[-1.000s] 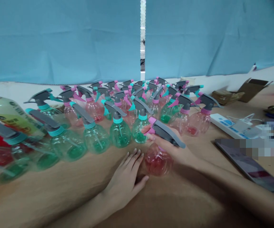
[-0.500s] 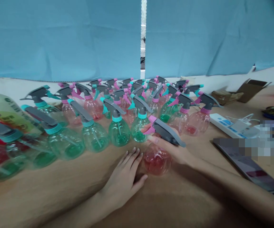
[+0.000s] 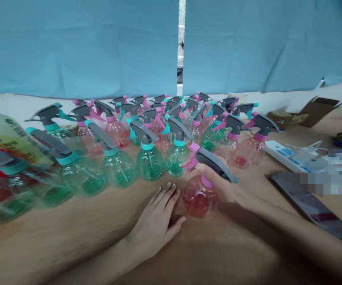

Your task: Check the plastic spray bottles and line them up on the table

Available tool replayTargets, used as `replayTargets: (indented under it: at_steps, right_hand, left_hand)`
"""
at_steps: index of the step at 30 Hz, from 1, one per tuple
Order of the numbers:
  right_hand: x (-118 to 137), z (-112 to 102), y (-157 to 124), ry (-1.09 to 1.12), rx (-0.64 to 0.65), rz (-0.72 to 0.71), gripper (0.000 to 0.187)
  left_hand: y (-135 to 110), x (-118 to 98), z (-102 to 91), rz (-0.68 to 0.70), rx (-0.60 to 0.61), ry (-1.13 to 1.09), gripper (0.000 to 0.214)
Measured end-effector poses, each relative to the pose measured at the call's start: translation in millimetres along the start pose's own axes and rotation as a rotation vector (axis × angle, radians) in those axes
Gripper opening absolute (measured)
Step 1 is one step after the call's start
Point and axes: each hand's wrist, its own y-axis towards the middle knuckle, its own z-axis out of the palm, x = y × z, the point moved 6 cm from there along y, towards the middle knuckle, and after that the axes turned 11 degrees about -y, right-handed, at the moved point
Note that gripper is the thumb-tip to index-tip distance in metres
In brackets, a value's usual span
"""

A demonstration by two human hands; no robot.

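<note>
A pink spray bottle (image 3: 200,200) with a grey and pink trigger head stands on the wooden table in front of me. My right hand (image 3: 215,180) is closed around its neck just below the head, thumb across the front; part of the collar is hidden by the fingers. To the left of the bottle, my left hand (image 3: 157,215) lies flat on the table, fingers stretched and holding nothing. Beyond both hands, a green spray bottle (image 3: 177,160) with a turquoise collar is closest, with another green spray bottle (image 3: 150,164) beside it.
Several more green and pink spray bottles fill the table's back and left. At right are a power strip (image 3: 280,154), a dark phone-like slab (image 3: 313,206) and an open cardboard box (image 3: 319,111). A large labelled bottle (image 3: 7,134) stands far left, before a blue curtain (image 3: 84,47).
The view has shifted slightly. My right hand and the pink spray bottle sit a little further right, the bottle's trigger head still in the same grip. My left hand stays flat on the table.
</note>
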Motion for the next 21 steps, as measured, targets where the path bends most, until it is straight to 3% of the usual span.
replayTargets:
  at_steps: [11,21]
  right_hand:
    - [-4.9,-0.1,3.6,0.014,0.026,-0.002,0.032]
    - [2.6,-6.1,-1.2,-0.017,-0.048,-0.012,0.031]
  left_hand:
    - [0.1,1.3,2.7,0.01,0.002,0.023,0.059]
    - [0.4,-0.1,2.7,0.008,-0.003,0.017,0.058]
